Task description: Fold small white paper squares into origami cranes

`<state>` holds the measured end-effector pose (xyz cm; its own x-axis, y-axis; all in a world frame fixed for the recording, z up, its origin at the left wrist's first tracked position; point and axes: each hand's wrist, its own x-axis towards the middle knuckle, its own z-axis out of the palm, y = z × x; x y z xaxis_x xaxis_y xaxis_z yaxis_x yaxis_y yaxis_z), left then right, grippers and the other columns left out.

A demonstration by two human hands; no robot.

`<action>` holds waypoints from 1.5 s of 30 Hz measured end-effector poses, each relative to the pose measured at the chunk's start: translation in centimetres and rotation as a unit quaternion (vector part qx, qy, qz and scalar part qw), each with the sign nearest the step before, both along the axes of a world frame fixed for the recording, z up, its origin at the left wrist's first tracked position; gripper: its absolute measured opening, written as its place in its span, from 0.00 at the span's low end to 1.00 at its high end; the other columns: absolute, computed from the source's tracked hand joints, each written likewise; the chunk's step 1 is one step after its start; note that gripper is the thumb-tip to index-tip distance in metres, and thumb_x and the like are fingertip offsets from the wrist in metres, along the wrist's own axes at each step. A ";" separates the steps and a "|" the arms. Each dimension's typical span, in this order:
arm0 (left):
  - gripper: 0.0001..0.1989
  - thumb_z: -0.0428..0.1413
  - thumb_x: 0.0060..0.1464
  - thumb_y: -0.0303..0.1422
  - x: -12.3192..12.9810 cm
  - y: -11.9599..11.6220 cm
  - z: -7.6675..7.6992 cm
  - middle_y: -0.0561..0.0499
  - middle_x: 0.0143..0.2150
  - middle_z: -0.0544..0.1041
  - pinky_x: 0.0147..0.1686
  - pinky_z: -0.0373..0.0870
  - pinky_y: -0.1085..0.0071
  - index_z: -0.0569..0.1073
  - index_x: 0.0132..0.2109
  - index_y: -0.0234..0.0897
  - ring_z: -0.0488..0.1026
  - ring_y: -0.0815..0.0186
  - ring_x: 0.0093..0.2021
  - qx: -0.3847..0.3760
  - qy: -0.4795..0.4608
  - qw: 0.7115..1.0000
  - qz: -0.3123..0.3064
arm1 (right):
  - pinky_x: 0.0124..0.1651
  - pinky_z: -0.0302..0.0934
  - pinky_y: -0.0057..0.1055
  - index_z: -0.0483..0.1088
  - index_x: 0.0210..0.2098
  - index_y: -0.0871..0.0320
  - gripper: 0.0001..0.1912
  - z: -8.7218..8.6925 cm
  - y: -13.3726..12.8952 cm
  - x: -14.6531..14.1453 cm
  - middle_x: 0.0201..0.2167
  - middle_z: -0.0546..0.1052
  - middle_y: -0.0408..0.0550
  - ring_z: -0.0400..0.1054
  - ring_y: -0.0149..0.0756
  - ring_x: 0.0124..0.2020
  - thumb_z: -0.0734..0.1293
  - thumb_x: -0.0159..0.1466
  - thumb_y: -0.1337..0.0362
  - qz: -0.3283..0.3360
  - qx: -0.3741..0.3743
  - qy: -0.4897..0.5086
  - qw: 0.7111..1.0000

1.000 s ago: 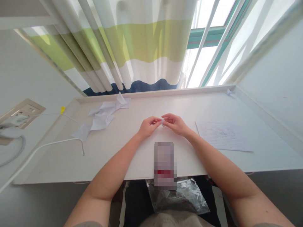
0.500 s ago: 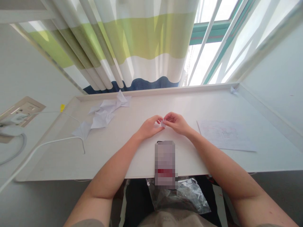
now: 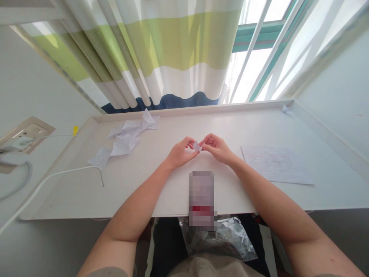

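Between my two hands, above the middle of the white desk [image 3: 161,192], is a small piece of folded white paper [image 3: 196,146]. My left hand [image 3: 181,152] pinches its left and lower side between thumb and fingers. From the right, the fingertips of my right hand [image 3: 216,148] are closed on the paper's other edge. Its exact folds are too small to make out. Closer to me, at the desk's front edge, lies a phone-shaped object [image 3: 201,192], blurred out by pixels.
Several folded white papers [image 3: 123,144] lie at the back left. A lined written sheet [image 3: 276,165] rests on the right, and a small folded paper [image 3: 286,108] sits in the far right corner. A white cable [image 3: 72,170] crosses the left side. Clear plastic [image 3: 230,238] covers my lap.
The folded paper has turned in my fingers and now shows a pointed tip upward. My right hand has shifted slightly up and to the right.
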<state>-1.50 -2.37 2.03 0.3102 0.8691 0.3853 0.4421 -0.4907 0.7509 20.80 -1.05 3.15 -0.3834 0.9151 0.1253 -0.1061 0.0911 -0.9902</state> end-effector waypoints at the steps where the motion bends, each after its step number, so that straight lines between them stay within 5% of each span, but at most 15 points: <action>1: 0.18 0.70 0.57 0.34 0.0 0.0 0.0 0.52 0.45 0.84 0.49 0.78 0.62 0.71 0.49 0.44 0.83 0.63 0.42 0.001 -0.003 1.000 0.004 | 0.53 0.75 0.44 0.71 0.38 0.53 0.15 -0.1 0.0 0.0 0.40 0.85 0.47 0.80 0.38 0.41 0.80 0.61 0.58 0.001 -0.002 0.002 1.000; 18: 0.17 0.69 0.58 0.37 -0.1 -0.2 0.4 0.52 0.48 0.86 0.51 0.77 0.61 0.75 0.52 0.45 0.84 0.62 0.45 -0.013 0.007 1.000 -0.024 | 0.49 0.75 0.42 0.79 0.51 0.51 0.20 -0.2 0.0 0.2 0.41 0.85 0.47 0.81 0.41 0.40 0.79 0.61 0.56 0.004 0.045 -0.034 0.998; 30: 0.17 0.70 0.57 0.36 0.0 -0.3 0.5 0.51 0.48 0.86 0.50 0.78 0.61 0.76 0.52 0.45 0.85 0.62 0.45 -0.029 -0.007 0.999 -0.034 | 0.43 0.73 0.39 0.72 0.42 0.52 0.17 -0.1 -0.1 0.4 0.39 0.81 0.44 0.80 0.39 0.38 0.80 0.60 0.56 0.006 0.054 -0.074 0.996; 36: 0.17 0.70 0.57 0.35 0.1 -0.2 0.5 0.51 0.49 0.87 0.51 0.78 0.62 0.76 0.51 0.44 0.84 0.62 0.45 -0.025 -0.009 0.999 -0.041 | 0.44 0.74 0.39 0.77 0.51 0.50 0.19 0.2 -0.3 0.3 0.42 0.81 0.45 0.79 0.36 0.36 0.78 0.61 0.59 0.015 0.083 -0.085 0.993; 45: 0.16 0.69 0.58 0.36 0.0 -0.4 0.8 0.51 0.48 0.86 0.50 0.77 0.62 0.77 0.51 0.45 0.84 0.62 0.45 -0.042 -0.004 0.997 -0.059 | 0.47 0.75 0.42 0.79 0.43 0.53 0.17 0.0 -0.2 0.2 0.39 0.85 0.48 0.81 0.40 0.38 0.80 0.61 0.52 0.004 0.057 -0.080 0.995</action>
<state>-1.55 -2.81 2.80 0.4085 0.8566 0.3151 0.3784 -0.4731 0.7956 20.97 -1.25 3.17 -0.4129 0.8958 0.1644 0.0506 0.2028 -0.9779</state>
